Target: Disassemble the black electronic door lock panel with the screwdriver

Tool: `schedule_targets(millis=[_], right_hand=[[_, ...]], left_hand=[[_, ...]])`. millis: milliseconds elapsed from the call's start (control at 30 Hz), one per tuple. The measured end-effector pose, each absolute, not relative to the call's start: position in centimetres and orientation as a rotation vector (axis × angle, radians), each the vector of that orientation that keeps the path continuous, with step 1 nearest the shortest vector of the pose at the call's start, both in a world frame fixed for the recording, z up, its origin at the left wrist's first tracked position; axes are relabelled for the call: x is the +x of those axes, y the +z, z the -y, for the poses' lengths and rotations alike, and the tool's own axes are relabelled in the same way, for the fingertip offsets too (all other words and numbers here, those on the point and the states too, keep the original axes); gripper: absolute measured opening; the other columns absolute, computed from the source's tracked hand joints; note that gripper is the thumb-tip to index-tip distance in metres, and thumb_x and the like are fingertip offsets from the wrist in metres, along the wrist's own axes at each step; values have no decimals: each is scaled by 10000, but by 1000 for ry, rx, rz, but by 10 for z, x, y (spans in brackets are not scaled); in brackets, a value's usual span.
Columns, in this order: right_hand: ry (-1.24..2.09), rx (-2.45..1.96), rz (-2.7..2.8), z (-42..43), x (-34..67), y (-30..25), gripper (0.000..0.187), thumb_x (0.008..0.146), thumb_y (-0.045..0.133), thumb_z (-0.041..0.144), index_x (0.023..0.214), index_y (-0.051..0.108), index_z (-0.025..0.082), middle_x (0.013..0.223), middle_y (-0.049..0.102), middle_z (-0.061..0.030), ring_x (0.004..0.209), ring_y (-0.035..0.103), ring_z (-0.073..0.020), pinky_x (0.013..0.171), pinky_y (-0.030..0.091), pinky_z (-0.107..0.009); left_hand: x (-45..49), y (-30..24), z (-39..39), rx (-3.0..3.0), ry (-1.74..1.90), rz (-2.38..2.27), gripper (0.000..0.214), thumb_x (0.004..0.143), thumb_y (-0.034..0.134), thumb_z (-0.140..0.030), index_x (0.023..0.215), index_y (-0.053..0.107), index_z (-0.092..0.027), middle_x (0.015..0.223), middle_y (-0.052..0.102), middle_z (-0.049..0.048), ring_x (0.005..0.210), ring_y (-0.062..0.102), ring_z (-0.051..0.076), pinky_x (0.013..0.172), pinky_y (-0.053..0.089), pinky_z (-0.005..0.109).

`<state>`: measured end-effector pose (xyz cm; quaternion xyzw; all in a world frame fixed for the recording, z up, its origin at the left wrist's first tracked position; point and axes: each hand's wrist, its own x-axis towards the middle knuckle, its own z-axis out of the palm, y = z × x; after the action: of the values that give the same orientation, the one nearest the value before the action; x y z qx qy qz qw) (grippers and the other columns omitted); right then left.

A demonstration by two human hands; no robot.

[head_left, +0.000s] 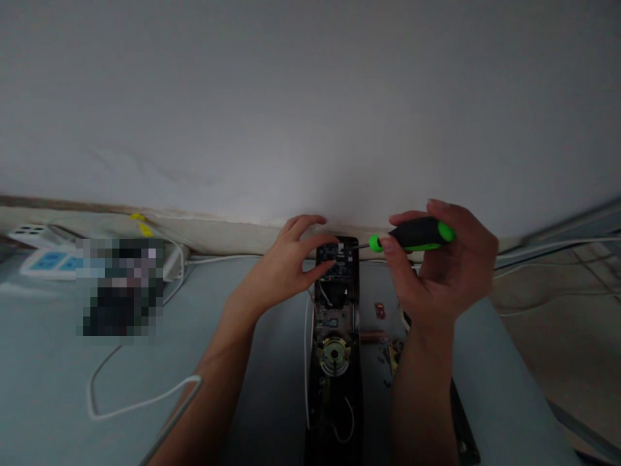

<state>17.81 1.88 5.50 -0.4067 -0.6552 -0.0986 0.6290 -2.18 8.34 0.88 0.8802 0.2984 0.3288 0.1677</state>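
Note:
My right hand (449,272) is wrapped round a screwdriver (422,234) with a black and green handle. Its thin shaft points left, and the tip is at the top right of a dark circuit board (330,259). The board sits at the far end of a long, black opened device casing (334,401), which also holds a round metal speaker-like part (334,354) and loose wires. From the left, my left hand (295,252) reaches over the board. Its thumb and index finger are apart, with their tips at the board; whether they press on it is hard to see.
Small screws and metal parts (388,356) lie right of the casing, near a small reddish piece (380,310). A dark panel (463,421) shows beside my right forearm. At left are a power strip (53,261), white cable (145,404) and pixelated object (121,291). A wall stands behind.

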Motion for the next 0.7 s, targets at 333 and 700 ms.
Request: schedule_targets(millis=[333, 700], right_hand=[[-144, -1099, 1510, -21, 185, 49, 469, 907, 729, 238, 1315, 560, 395, 1158, 712, -36, 962, 743, -259, 825, 645, -451], [-215, -1002, 1465, -26, 182, 45, 596, 840, 743, 110, 1361, 601, 362, 1065, 741, -3, 894, 740, -202, 775, 626, -401]], left_hand=[[-16, 2, -86, 2437, 861, -788, 395, 953, 696, -278, 1341, 640, -227, 1446, 534, 132, 1382, 517, 293, 1181, 445, 514], [-13, -5, -88, 2390, 838, -799, 419, 948, 703, -288, 1356, 626, -238, 1423, 565, 119, 1340, 552, 284, 1163, 473, 513]])
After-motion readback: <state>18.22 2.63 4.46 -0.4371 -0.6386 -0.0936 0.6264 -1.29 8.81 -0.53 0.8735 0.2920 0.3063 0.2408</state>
